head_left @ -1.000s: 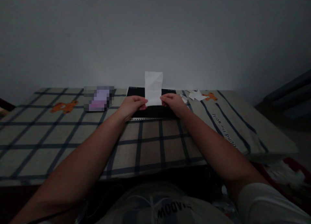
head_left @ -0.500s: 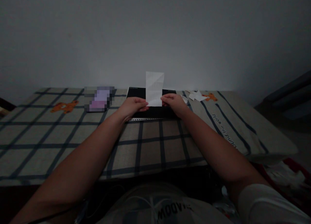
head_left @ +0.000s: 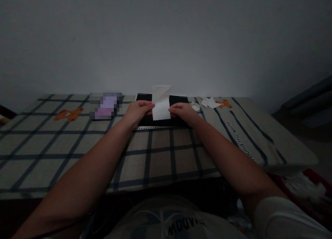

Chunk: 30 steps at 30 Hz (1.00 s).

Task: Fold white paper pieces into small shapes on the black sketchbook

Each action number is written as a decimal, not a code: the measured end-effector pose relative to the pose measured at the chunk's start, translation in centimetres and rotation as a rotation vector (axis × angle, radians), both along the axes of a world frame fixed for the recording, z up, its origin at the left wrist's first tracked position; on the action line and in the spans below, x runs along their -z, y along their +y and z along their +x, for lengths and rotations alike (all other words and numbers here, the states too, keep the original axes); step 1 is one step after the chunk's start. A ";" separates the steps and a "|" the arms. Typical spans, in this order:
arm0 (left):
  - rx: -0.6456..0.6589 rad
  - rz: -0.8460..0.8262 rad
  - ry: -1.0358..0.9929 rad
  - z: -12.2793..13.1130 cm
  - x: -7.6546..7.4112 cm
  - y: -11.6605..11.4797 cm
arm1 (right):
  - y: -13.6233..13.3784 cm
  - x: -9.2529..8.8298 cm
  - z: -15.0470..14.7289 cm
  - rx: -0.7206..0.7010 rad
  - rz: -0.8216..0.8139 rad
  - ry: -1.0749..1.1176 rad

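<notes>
A strip of white paper (head_left: 161,106) with crease lines is held up between my two hands. My left hand (head_left: 138,111) pinches its left edge between thumb and fingers. On the opposite edge, a little lower, my right hand (head_left: 182,111) is closed on the paper too. Beneath both hands lies a black sheet or board (head_left: 178,100), with a white border of punched holes along its near side. Part of it is hidden by the paper and my hands.
A phone (head_left: 105,106), blurred by pixels, lies to the left on the checked tablecloth (head_left: 85,145). White paper scraps (head_left: 210,102) are scattered right of the black board. The grey wall (head_left: 166,38) stands behind the table's far edge.
The paper has come lower and slightly left, its top tipping back. My left hand now grips it higher along its edge, and my right hand has shifted slightly left and down.
</notes>
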<state>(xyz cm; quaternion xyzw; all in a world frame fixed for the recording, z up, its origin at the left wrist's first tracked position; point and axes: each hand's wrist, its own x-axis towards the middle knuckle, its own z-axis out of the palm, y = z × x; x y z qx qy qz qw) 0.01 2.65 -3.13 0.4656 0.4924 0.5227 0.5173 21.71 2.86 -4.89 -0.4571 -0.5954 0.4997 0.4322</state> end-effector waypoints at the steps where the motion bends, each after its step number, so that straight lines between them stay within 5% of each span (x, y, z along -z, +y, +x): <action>1: 0.005 0.000 0.003 0.0 0.0 -0.1 | 0.0 -0.1 0.0 0.000 -0.006 0.039; 7: 0.129 -0.132 0.030 0.6 -0.3 -0.7 | 0.2 -0.2 0.1 0.109 0.035 0.061; 30: 0.127 -0.104 -0.051 0.4 0.0 -0.4 | -0.2 -0.5 -0.1 0.105 0.040 0.000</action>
